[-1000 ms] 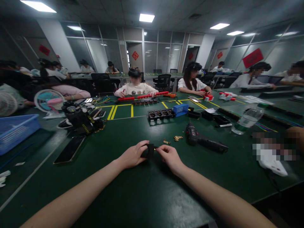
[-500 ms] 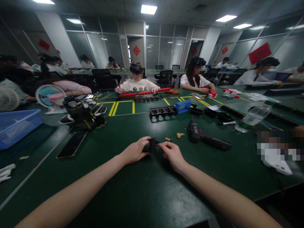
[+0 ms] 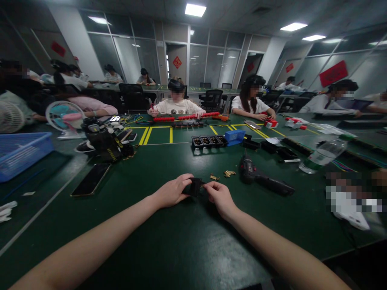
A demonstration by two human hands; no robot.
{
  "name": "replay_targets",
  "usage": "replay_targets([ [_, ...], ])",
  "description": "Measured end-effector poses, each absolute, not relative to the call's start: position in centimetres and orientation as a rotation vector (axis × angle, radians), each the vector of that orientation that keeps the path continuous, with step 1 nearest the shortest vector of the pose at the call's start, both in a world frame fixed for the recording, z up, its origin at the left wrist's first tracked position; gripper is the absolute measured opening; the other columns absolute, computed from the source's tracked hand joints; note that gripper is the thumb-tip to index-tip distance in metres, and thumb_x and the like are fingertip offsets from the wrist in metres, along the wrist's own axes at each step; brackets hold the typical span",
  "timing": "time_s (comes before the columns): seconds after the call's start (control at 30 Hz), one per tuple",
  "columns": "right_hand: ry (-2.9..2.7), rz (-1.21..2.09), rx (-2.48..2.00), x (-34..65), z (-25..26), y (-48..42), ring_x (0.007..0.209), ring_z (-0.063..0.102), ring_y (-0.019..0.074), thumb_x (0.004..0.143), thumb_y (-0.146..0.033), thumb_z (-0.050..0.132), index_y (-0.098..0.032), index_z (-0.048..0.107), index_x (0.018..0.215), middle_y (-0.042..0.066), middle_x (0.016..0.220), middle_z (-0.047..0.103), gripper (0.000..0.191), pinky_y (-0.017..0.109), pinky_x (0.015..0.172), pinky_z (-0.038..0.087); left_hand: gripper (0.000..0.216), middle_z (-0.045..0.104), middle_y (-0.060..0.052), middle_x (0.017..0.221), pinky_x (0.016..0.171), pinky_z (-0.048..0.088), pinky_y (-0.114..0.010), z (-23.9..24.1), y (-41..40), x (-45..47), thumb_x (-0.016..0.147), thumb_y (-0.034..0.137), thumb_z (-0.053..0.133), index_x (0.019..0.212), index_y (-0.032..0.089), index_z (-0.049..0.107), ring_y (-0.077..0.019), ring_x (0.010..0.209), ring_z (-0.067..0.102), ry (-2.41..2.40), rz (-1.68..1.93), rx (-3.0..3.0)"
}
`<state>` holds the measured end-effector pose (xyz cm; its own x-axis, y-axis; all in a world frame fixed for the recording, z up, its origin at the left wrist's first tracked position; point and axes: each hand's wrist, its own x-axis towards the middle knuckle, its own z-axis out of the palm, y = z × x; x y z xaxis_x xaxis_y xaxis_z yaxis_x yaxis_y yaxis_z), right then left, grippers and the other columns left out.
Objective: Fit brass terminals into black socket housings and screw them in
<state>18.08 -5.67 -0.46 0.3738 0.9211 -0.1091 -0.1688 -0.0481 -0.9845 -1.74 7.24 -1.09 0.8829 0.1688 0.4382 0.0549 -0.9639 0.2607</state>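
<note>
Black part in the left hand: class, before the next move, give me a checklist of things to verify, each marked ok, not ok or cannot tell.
1. Left hand has hold of the black part: ok.
2. Right hand close beside that part, fingers pinched: ok.
3. What, if anything, the pinch holds: cannot tell, too small.
4. Loose brass-coloured pieces gathered in a container: not ok, scattered on the green table.
5. Power drill set down, out of both hands: ok.
</note>
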Motion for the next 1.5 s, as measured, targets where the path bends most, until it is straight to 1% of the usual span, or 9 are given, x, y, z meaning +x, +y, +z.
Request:
replay_targets([
  [0.33, -0.740, 1.067, -1.267, 17.9, -0.2, -5.7, 0.043, 0.033, 0.0063, 0.067, -0.048, 0.081, -0.016, 0.064, 0.072, -0.008, 0.050, 0.045, 0.036, 0.023, 0.043, 0.020, 0.047, 0.045, -0.020, 0.146, 0.101, 0.055, -0.051, -1.0, 7.2, -1.9, 0.097, 0.031, 0.059, 0.136, 0.020, 0.034, -0.0297, 0.136, 0.049, 0.182, 0.724, 2.752],
  [0.57, -0.773, 1.072, -1.290, 17.8, -0.3, -5.6, 0.044, 0.034, 0.0065, 0.067, -0.050, 0.081, -0.017, 0.063, 0.071, -0.008, 0.050, 0.045, 0.038, 0.023, 0.044, 0.020, 0.048, 0.047, -0.020, 0.145, 0.104, 0.053, -0.052, -0.6, 7.2, -2.0, 0.096, 0.029, 0.060, 0.136, 0.020, 0.035, -0.0297, 0.137, 0.048, 0.119, 0.750, 2.794],
  [0.77, -0.708, 1.136, -1.253, 18.2, -1.0, -5.2, 0.045, 0.034, 0.0052, 0.065, -0.049, 0.083, -0.015, 0.067, 0.078, -0.007, 0.055, 0.047, 0.040, 0.022, 0.045, 0.021, 0.042, 0.052, -0.019, 0.142, 0.102, 0.054, -0.049, -0.4, 7.2, -2.1, 0.095, 0.032, 0.060, 0.130, 0.018, 0.042, -0.0301, 0.132, 0.053, 0.098, 0.820, 2.894],
  [0.97, -0.716, 1.185, -1.264, 18.2, -0.7, -5.2, 0.046, 0.031, 0.0052, 0.066, -0.050, 0.083, -0.013, 0.068, 0.079, -0.008, 0.051, 0.041, 0.042, 0.021, 0.046, 0.020, 0.037, 0.057, -0.021, 0.138, 0.093, 0.058, -0.046, 0.1, 6.6, -2.2, 0.097, 0.040, 0.057, 0.122, 0.013, 0.051, -0.0311, 0.121, 0.062, 0.067, 0.949, 3.040],
  [1.1, -0.661, 1.201, -1.221, 18.0, -0.2, -5.4, 0.045, 0.034, 0.0067, 0.069, -0.057, 0.079, -0.014, 0.067, 0.079, -0.008, 0.051, 0.041, 0.046, 0.023, 0.045, 0.022, 0.037, 0.059, -0.020, 0.137, 0.092, 0.059, -0.045, 0.2, 6.6, -2.2, 0.097, 0.040, 0.058, 0.121, 0.013, 0.054, -0.0294, 0.118, 0.064, 0.106, 0.967, 3.040],
  [1.17, -0.648, 1.221, -1.206, 18.0, -0.2, -5.5, 0.045, 0.036, 0.0079, 0.074, -0.063, 0.073, -0.014, 0.068, 0.085, -0.008, 0.051, 0.040, 0.050, 0.023, 0.044, 0.024, 0.036, 0.059, -0.020, 0.137, 0.091, 0.059, -0.044, 0.2, 6.6, -2.2, 0.096, 0.040, 0.059, 0.120, 0.014, 0.055, -0.0289, 0.118, 0.064, 0.136, 0.969, 3.029],
  [1.27, -0.746, 1.208, -1.234, 17.9, -0.3, -5.7, 0.047, 0.042, 0.0094, 0.081, -0.067, 0.065, -0.013, 0.069, 0.101, -0.006, 0.052, 0.045, 0.057, 0.022, 0.045, 0.029, 0.035, 0.060, -0.018, 0.137, 0.092, 0.059, -0.043, 0.2, 6.6, -2.2, 0.096, 0.040, 0.060, 0.119, 0.014, 0.056, -0.0282, 0.118, 0.064, 0.176, 0.998, 3.014],
  [1.37, -0.912, 1.143, -1.280, 17.8, -0.2, -5.8, 0.050, 0.049, 0.0102, 0.082, -0.064, 0.066, -0.014, 0.066, 0.114, -0.004, 0.061, 0.057, 0.059, 0.023, 0.049, 0.039, 0.033, 0.062, -0.017, 0.135, 0.091, 0.059, -0.041, 0.2, 6.5, -2.2, 0.096, 0.039, 0.059, 0.119, 0.015, 0.056, -0.0267, 0.117, 0.065, 0.204, 1.028, 3.004],
  [1.5, -1.007, 1.112, -1.263, 17.4, 0.3, -5.9, 0.063, 0.061, 0.0136, 0.075, -0.052, 0.077, -0.017, 0.066, 0.113, 0.002, 0.082, 0.066, 0.052, 0.024, 0.051, 0.046, 0.033, 0.065, -0.016, 0.124, 0.083, 0.060, -0.037, 0.1, 6.3, -2.1, 0.096, 0.042, 0.057, 0.117, 0.016, 0.058, -0.0258, 0.108, 0.068, 0.237, 1.072, 3.030],
])
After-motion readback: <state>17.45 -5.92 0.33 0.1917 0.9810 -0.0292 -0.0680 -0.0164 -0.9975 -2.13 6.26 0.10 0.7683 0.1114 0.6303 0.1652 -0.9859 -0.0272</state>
